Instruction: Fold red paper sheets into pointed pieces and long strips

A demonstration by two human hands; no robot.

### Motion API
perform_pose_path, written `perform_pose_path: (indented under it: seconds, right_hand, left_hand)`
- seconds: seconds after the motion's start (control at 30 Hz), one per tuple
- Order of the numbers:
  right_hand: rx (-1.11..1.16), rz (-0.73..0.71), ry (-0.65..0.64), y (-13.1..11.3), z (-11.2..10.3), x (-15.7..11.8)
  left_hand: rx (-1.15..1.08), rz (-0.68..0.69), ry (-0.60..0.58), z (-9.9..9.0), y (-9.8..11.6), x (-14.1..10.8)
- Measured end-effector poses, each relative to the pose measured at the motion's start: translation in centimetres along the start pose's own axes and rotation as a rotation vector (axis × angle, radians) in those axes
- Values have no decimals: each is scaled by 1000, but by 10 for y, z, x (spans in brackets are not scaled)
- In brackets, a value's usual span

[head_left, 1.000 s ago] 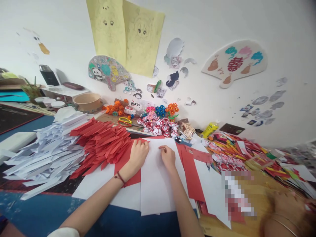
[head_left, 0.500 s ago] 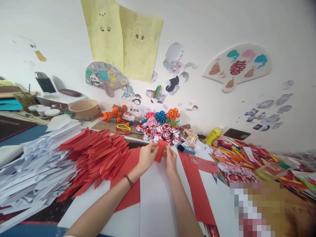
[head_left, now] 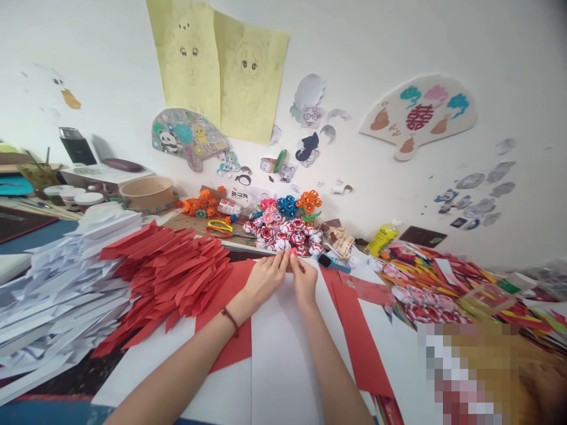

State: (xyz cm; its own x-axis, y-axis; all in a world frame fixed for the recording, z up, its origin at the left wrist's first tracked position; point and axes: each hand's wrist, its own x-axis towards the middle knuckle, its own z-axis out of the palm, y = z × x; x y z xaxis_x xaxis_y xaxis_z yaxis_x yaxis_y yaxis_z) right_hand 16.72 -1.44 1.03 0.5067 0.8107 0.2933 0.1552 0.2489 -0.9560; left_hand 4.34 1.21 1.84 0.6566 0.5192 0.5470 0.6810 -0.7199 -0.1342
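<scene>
Near the middle of the view, a small red paper piece (head_left: 291, 253) is pinched between my two hands, mostly covered by the fingers. My left hand (head_left: 267, 276) is closed on its left side, the fingertips pressed near the top. On the other side my right hand (head_left: 303, 277) grips the paper with thumb and bent fingers. Both hands are above a white paper sheet (head_left: 279, 354). To the left lie a heap of folded red paper strips (head_left: 172, 277) and a red sheet (head_left: 230, 330); a long red strip (head_left: 361, 342) lies to the right.
Folded white strips (head_left: 66, 301) spread at far left. Behind the hands stand red-and-white paper flowers (head_left: 290, 233) and a blue smartwatch (head_left: 332, 263). A yellow bottle (head_left: 381, 238) leans near the wall. Colourful strips (head_left: 447, 265) and a clear plastic box (head_left: 487, 301) are at right.
The red paper was shown flat between the hands; now it is largely hidden by the fingers. My hands have drawn together, the left reaching over the paper.
</scene>
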Motion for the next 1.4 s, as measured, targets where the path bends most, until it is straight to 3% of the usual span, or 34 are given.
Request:
perform_pose_path:
  seconds: [0.13, 0.33, 0.53, 0.7, 0.9, 1.03, 1.17, 1.4]
  right_hand:
    - [48, -11, 11, 0, -6, -1]
    - [156, -40, -1, -5, -18, -8]
    - [117, -81, 5, -20, -23, -12]
    - [49, -98, -33, -30, -23, -14]
    - [-44, -171, -35, -31, -25, -16]
    - [-114, -202, -61, -31, -27, -16]
    - [-147, -215, -85, -32, -25, -20]
    - [-62, -245, -18, -40, -19, -29]
  left_hand:
    - [-213, -30, 31, -8, 2, -2]
    - [-818, -399, 114, -20, 2, -2]
    - [-1200, -383, 59, -12, 0, 1]
    - [-1267, -396, 82, -14, 4, 1]
    - [-1115, -391, 127, -24, 3, 1]
    - [-1193, -395, 240, -27, -2, 3]
    - [-1284, -378, 275, -27, -4, 4]
    - [-1364, -439, 326, -35, 0, 4]
